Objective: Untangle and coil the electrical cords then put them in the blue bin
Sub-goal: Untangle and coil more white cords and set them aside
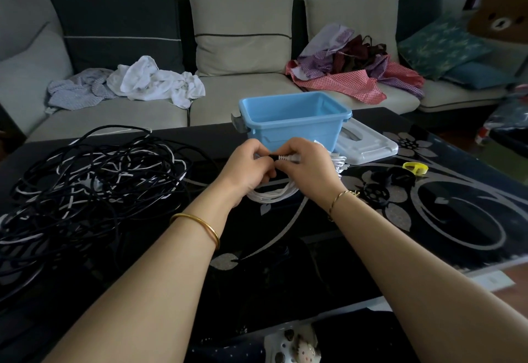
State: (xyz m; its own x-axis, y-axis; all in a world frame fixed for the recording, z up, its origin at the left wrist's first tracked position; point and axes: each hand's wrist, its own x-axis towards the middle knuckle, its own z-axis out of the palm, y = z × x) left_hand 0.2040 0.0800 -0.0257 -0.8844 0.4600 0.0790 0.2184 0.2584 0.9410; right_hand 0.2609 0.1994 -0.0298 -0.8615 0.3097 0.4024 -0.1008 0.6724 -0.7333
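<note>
White cord (271,194) is grasped by both grips just above the desk (285,248): left grip (248,171) is clenched, fingertips pinched on a small black piece (273,157) at the cord's ribbed end, right grip (308,168) is curled round that end, and the coiled loops are hung beneath both. Bin (294,117) is seen upright just behind the grips, with its lid (365,145) laid flat beyond the right grip. Tangle (94,179) of black and white cords is spread on the desk well left of the left grip; a yellow clip (415,167) is seen right of the right grip.
</note>
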